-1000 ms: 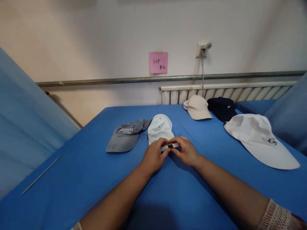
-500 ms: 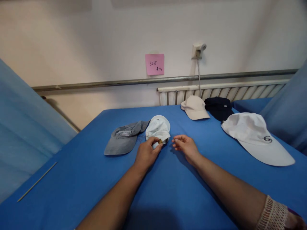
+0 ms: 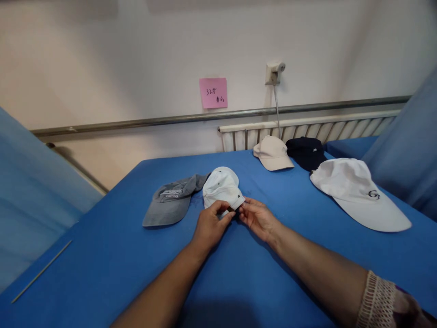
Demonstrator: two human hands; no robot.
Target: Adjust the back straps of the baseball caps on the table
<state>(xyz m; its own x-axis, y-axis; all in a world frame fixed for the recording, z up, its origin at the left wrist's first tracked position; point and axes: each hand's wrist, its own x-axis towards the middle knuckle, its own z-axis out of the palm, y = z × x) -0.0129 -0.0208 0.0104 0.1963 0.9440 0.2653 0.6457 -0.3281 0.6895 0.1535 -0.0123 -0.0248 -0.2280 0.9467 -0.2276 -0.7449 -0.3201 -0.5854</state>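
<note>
A pale, whitish baseball cap (image 3: 221, 189) lies in the middle of the blue-covered table, its back strap edge towards me. My left hand (image 3: 212, 224) pinches that near edge between thumb and fingers, around a small dark gap at the strap. On the right side of the same edge, my right hand (image 3: 258, 218) has its fingers closed on the cap's rim. The strap's fastening is partly hidden by my fingers. Touching the pale cap on its left is a grey cap (image 3: 174, 200) with white lettering.
Farther back are a beige cap (image 3: 273, 152) and a navy cap (image 3: 306, 151). A large white cap (image 3: 355, 191) lies at right. One thin stick (image 3: 43, 272) rests at left on the blue cover (image 3: 112, 273). Blue curtains (image 3: 30, 196) flank the table; a radiator (image 3: 327, 130) stands behind.
My right hand has moved left from beside the pale cap and taken hold of its edge. The left hand keeps its pinch there. The view has shifted slightly.
</note>
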